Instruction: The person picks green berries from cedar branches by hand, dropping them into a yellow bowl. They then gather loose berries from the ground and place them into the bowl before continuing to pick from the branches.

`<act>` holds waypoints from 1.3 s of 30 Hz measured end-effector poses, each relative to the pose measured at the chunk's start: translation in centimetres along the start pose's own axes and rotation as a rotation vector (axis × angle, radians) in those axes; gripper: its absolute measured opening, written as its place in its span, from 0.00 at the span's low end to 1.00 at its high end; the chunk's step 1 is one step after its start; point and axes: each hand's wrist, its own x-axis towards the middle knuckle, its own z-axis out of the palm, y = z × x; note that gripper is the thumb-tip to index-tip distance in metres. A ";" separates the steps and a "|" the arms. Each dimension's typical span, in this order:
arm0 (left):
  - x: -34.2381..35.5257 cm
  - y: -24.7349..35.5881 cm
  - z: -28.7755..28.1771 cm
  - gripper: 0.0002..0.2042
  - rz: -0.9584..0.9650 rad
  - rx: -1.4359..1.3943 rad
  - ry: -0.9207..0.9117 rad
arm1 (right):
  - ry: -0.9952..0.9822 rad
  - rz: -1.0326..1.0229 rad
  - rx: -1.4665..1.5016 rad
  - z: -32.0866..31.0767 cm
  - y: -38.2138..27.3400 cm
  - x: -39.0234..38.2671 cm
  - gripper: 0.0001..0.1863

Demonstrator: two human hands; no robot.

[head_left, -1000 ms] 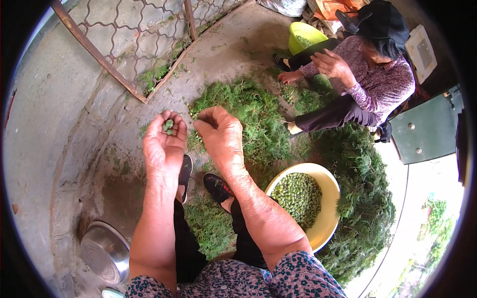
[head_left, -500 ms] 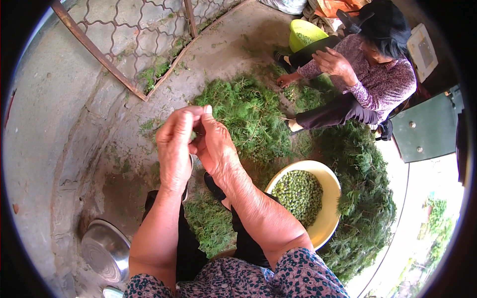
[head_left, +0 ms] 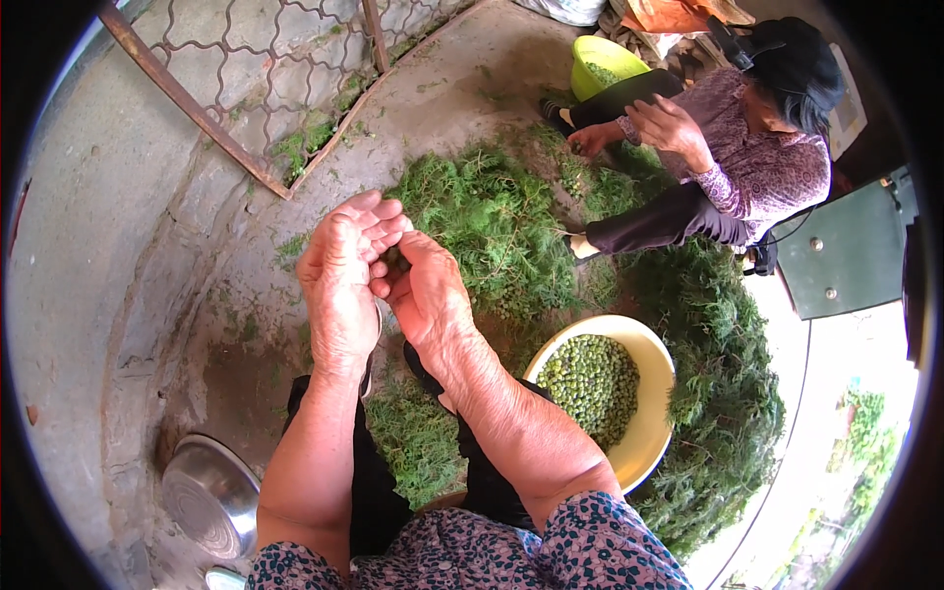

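Observation:
My left hand (head_left: 334,275) and my right hand (head_left: 428,295) meet near the middle of the head view, fingertips close together and curled into a cupped shape. A few small green berries (head_left: 395,254) are partly visible between them, largely hidden by the fingers; which fingertips grip them I cannot tell. Below right of my hands is a cream-yellow basin (head_left: 651,398) holding many green berries (head_left: 585,383). A heap of feathery green sprigs (head_left: 487,231) lies beyond my hands, with a darker pile of foliage (head_left: 718,364) right of the basin.
A co-worker (head_left: 747,167) sits at upper right, both hands raised or low among the sprigs, beside a lime-green tub (head_left: 595,84). A steel bowl (head_left: 211,492) rests at lower left. A rusty metal grille (head_left: 187,93) leans along the upper left. A green panel (head_left: 836,256) stands right.
My hands came together from apart; my left palm with berries is now covered. Since half a second ago my left fingertips rose and uncurled slightly. The co-worker's head shifted right.

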 end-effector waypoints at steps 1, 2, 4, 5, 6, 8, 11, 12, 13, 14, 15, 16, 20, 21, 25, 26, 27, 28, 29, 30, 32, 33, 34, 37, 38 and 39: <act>0.0 0.1 0.0 0.19 0.002 -0.026 0.034 | 0.001 0.001 0.001 0.0 0.0 -0.1 0.11; 0.1 0.1 -0.2 0.19 0.001 -0.026 0.034 | 0.004 -0.013 0.002 0.2 0.0 -0.3 0.08; 0.3 0.2 -0.6 0.20 -0.015 -0.026 0.064 | 0.008 -0.026 0.003 0.4 -0.1 -0.7 0.06; 0.3 0.2 -0.6 0.20 -0.023 -0.011 0.094 | 0.025 -0.031 -0.020 0.5 -0.2 -0.8 0.05; 0.2 0.3 -0.7 0.20 -0.024 -0.011 0.094 | 0.043 -0.036 -0.043 0.5 -0.2 -0.9 0.04; 0.4 0.4 -1.1 0.20 -0.069 -0.002 0.147 | 0.037 -0.051 -0.049 0.2 -0.3 -0.7 0.04; 0.6 0.2 -1.8 0.20 -0.115 -0.006 0.201 | 0.045 -0.066 -0.099 -0.3 -1.4 -1.3 0.05; 0.9 0.5 -2.0 0.20 -0.120 0.010 0.219 | 0.062 -0.071 -0.124 -0.2 -2.2 -1.6 0.06; 1.1 0.4 -2.0 0.22 -0.134 0.007 0.209 | 0.055 -0.108 -0.119 -0.8 -3.1 -1.9 0.06; 1.2 0.4 -1.8 0.24 -0.153 0.003 0.200 | 0.055 -0.146 -0.114 -1.4 -4.4 -2.3 0.06; 1.1 0.3 -1.9 0.23 -0.157 -0.005 0.187 | 0.064 -0.192 -0.229 -1.8 -5.8 -3.1 0.07; 1.3 0.4 -2.0 0.23 -0.154 -0.016 0.167 | 0.065 -0.242 -0.346 -2.2 -7.3 -3.8 0.07; 1.1 0.3 -3.0 0.20 -0.173 -0.019 0.164 | 0.134 -0.286 -0.506 -8.5 -11.6 -4.9 0.10; 1.0 0.4 -3.1 0.19 -0.187 -0.029 0.166 | 0.142 -0.383 -0.580 -10.0 -11.6 -6.3 0.11; 0.7 1.1 -3.5 0.17 -0.211 -0.070 0.187 | 0.442 -0.356 -1.136 -22.6 -13.6 -9.8 0.13; 0.7 0.9 -3.9 0.17 -0.241 -0.093 0.191 | 0.487 -0.227 -1.052 -24.8 -13.6 -10.7 0.13; 0.7 1.2 -4.4 0.17 -0.262 -0.097 0.188 | 0.617 -0.215 -1.259 -26.7 -13.0 -10.7 0.12; 0.7 1.0 -4.8 0.17 -0.290 -0.113 0.180 | 0.758 -0.202 -1.471 -28.5 -12.4 -10.8 0.11; 0.6 0.8 -5.2 0.17 -0.315 -0.127 0.166 | 0.730 -0.380 -1.493 -29.7 -11.2 -10.8 0.11; 0.6 0.8 -5.4 0.17 -0.346 -0.127 0.174 | 0.745 -0.432 -1.458 -31.1 -10.4 -10.2 0.10; 0.5 1.6 -6.4 0.18 -0.396 -0.190 0.119 | 0.645 -0.358 -1.379 -30.3 -7.5 -7.9 0.10; 0.5 1.9 -6.4 0.19 -0.420 -0.214 0.134 | 0.593 -0.303 -1.263 -29.6 -5.7 -6.3 0.09; 0.4 1.8 -6.5 0.19 -0.431 -0.214 0.142 | 0.550 -0.254 -1.155 -29.0 -4.1 -5.0 0.09; 0.4 1.8 -6.7 0.19 -0.470 -0.280 0.162 | 0.513 -0.169 -0.951 -30.9 1.1 -0.4 0.09; 0.5 1.8 -6.8 0.19 -0.470 -0.277 0.168 | 0.534 -0.126 -0.935 -32.0 2.4 0.9 0.09; 0.5 1.8 -7.1 0.19 -0.470 -0.286 0.149 | 0.595 -0.104 -0.954 -33.2 3.5 2.1 0.08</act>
